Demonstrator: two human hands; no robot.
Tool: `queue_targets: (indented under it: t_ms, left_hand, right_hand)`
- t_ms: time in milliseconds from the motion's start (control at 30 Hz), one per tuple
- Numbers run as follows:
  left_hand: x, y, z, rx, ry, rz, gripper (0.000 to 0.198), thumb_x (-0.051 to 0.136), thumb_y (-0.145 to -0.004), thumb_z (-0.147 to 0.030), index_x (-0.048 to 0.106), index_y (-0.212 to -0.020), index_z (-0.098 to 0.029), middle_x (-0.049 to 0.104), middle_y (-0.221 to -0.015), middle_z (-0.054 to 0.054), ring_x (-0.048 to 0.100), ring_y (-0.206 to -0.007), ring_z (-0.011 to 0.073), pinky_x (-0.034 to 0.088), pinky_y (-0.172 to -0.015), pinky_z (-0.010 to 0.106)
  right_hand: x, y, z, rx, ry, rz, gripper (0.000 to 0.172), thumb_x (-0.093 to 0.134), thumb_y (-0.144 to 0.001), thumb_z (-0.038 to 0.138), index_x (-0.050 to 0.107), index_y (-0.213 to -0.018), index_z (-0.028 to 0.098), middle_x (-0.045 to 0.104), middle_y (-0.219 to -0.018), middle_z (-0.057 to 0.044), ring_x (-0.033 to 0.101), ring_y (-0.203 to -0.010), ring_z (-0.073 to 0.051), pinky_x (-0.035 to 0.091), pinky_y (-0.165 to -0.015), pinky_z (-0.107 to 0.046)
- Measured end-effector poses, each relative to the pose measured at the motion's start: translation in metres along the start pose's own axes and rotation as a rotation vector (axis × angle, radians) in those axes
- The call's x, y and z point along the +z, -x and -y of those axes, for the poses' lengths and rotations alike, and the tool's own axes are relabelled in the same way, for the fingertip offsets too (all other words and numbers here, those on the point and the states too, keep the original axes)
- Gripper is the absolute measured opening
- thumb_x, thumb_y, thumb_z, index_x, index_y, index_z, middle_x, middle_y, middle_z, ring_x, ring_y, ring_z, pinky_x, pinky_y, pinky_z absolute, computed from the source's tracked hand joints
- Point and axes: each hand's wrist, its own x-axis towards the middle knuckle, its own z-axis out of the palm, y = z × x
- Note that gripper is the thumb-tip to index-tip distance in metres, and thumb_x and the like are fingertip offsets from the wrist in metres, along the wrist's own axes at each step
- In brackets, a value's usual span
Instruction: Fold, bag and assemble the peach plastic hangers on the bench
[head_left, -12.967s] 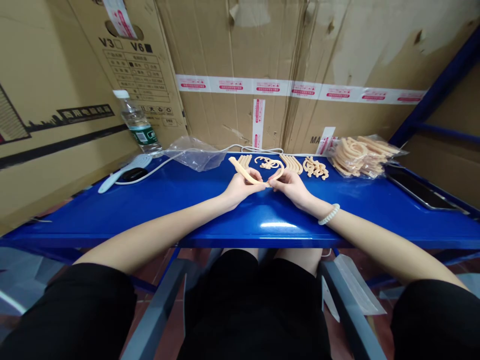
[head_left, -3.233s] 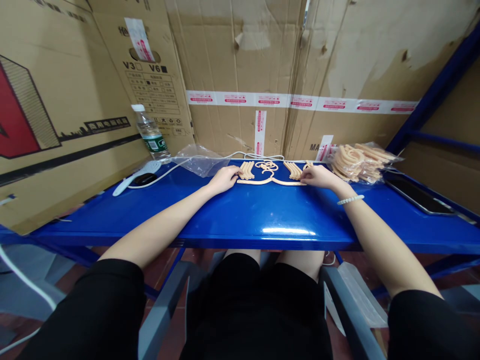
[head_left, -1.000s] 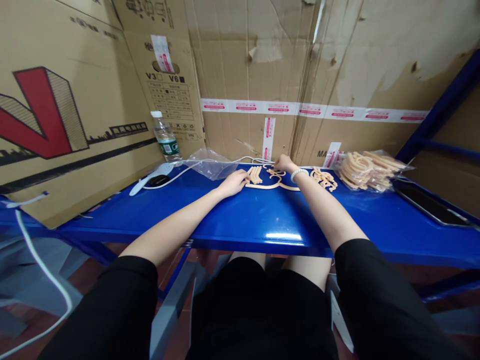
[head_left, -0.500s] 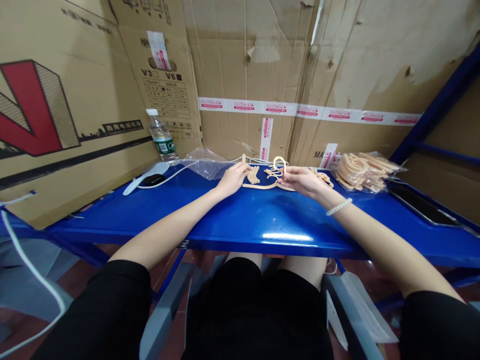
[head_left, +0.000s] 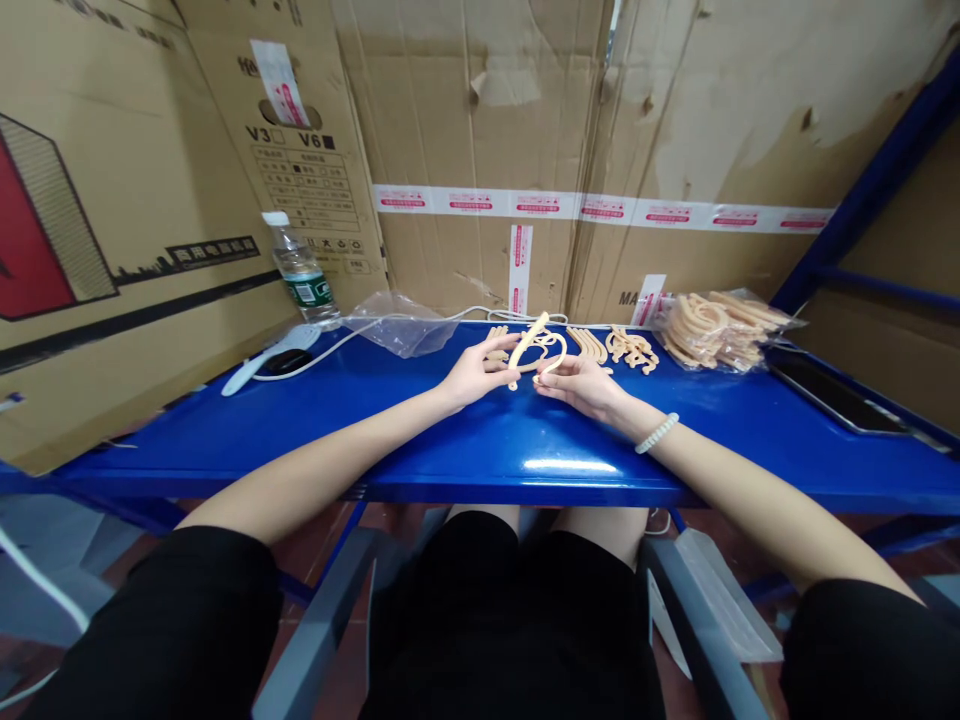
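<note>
My left hand and my right hand meet over the middle of the blue table. Between them they hold peach-coloured curved plastic pieces, lifted a little off the surface. The left fingers close on a long curved strip. The right fingers pinch a hooked piece beside it. Behind the hands, small rows of like pieces lie on the table, and another loose cluster sits to their right.
A clear bag of the same peach parts lies at the back right, with a dark tablet beside it. An empty clear bag, a white cable, a white handled tool and a water bottle stand back left. Cardboard boxes wall the rear.
Both hands drew back from the rows at the table's rear toward me. The right hand picked up a hooked piece and the left raised a long strip; they now hold them together.
</note>
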Motion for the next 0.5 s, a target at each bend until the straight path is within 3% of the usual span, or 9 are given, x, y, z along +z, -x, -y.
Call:
queue_targets:
  t_ms: [200,500]
  left_hand:
    - [0.0053,0.0025,-0.0012,-0.086,0.177,0.025,0.037,0.09,-0.068,-0.032,0.066,-0.09,-0.015,0.069,-0.083,0.002,0.071,-0.08,0.0186,0.058,-0.082,0.037]
    - [0.008,0.0032,-0.0048,0.108,-0.001,0.078,0.035,0.085,-0.072,-0.034,0.055,-0.072,-0.017,0.066,-0.081,0.001,0.066,-0.08,0.0159,0.054,-0.081,0.033]
  right_hand:
    - [-0.001,-0.0005,-0.0015,0.04,-0.009,0.011,0.021,0.092,-0.068,0.015,0.073,-0.078,0.015,0.076,-0.083,-0.004,0.074,-0.085,-0.016,0.062,-0.091,-0.03]
    - [0.0048,0.0042,0.0023,0.119,-0.021,0.095,0.012,0.081,-0.084,0.014,0.07,-0.084,0.014,0.079,-0.091,-0.009,0.078,-0.09,-0.02,0.064,-0.09,-0.031]
